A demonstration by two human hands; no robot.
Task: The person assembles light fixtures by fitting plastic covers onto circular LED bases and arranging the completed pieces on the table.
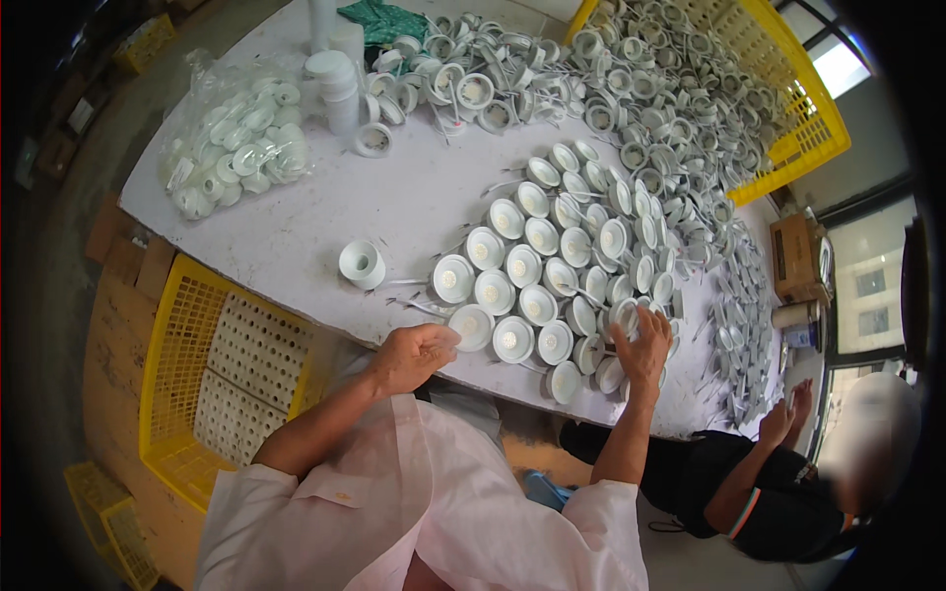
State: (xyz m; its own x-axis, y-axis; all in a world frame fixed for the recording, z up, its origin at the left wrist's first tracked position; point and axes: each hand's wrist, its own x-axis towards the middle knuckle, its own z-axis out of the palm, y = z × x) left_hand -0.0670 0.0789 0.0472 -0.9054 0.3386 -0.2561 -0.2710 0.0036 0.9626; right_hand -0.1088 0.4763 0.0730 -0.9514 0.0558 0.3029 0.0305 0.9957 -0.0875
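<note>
Rows of round white downlights [541, 235] with pale centres and short wires lie close together on the white table [305, 231]. My left hand [416, 357] is at the near edge of these rows, fingers drawn together, with the fingertips at the rim of one white downlight [471, 327]. Farther right, my right hand [644, 347] reaches over the near right rows. Its thumb and fingers are spread about a tilted downlight [624, 313], and whether they grip it is hard to see. A short stack of white rings [362, 265] stands left of the rows.
A clear bag of white discs [241, 148] and tall ring stacks [340, 94] stand far left, near green cloth [384, 20]. Loose housings [680, 108] pile up toward a tipped yellow crate [823, 108]. Another yellow crate [163, 364] stands below left. A co-worker [759, 483] is at right.
</note>
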